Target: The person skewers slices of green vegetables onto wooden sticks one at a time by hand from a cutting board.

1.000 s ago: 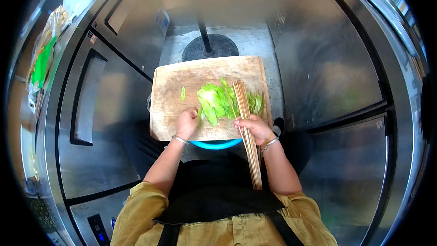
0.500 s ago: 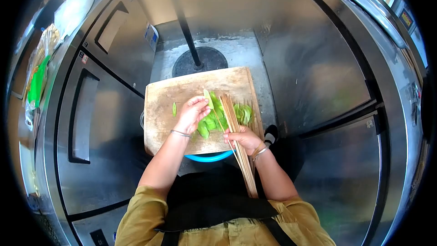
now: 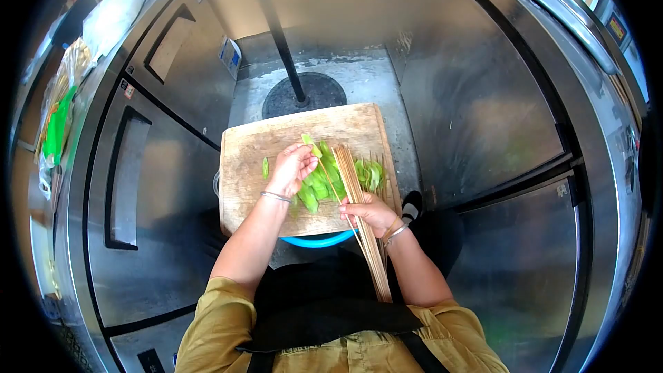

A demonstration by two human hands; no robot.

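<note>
The left hand is pinching a green slice against a stick; the right hand is gripping bare sticks. Loose slices are covering mid-board, seemingly skewered ones lying right.

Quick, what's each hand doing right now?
Left hand: closed, pinching a green slice at a thin stick's tip.
Right hand: closed, holding that stick and a bundle of sticks.
</note>
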